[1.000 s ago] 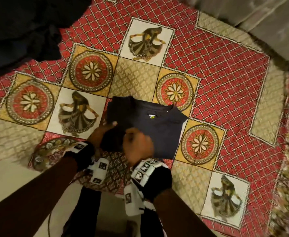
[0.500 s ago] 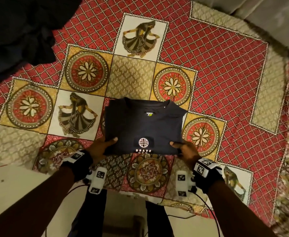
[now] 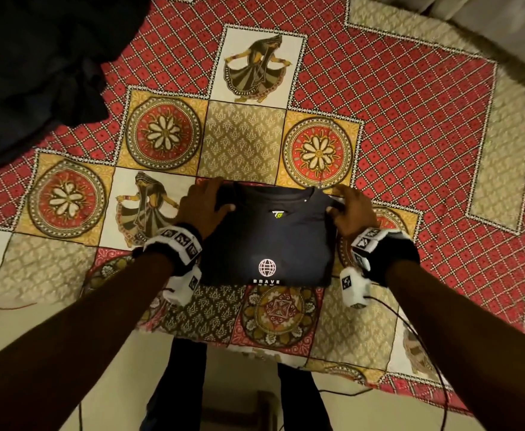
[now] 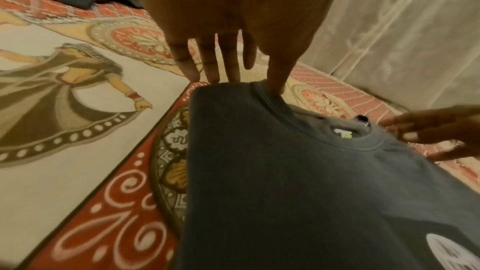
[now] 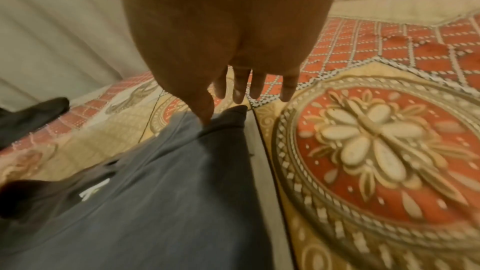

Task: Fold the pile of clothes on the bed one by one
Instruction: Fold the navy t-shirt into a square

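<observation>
A dark navy T-shirt [image 3: 267, 237] lies folded into a rectangle near the front edge of the bed, collar away from me and a white globe logo [image 3: 267, 267] at the near end. My left hand [image 3: 220, 195] is at its far left corner. The left wrist view shows the thumb on the collar and straight fingers [image 4: 223, 63] at the shirt's [image 4: 298, 192] edge. My right hand [image 3: 340, 200] is at the far right corner. In the right wrist view its thumb touches the shirt [image 5: 155, 202] and the fingers [image 5: 257, 87] hang straight over the bedspread.
A heap of dark clothes [image 3: 37, 66] lies on the bed at the far left. The patterned red and yellow bedspread [image 3: 410, 135] stretches away on the right. A pale curtain [image 4: 402, 28] hangs behind the bed. Cables [image 3: 416, 331] trail from my wrists over the bed's front edge.
Both hands have moved from the shirt's near corners to its far corners by the collar. One second ago they were turning the shirt over.
</observation>
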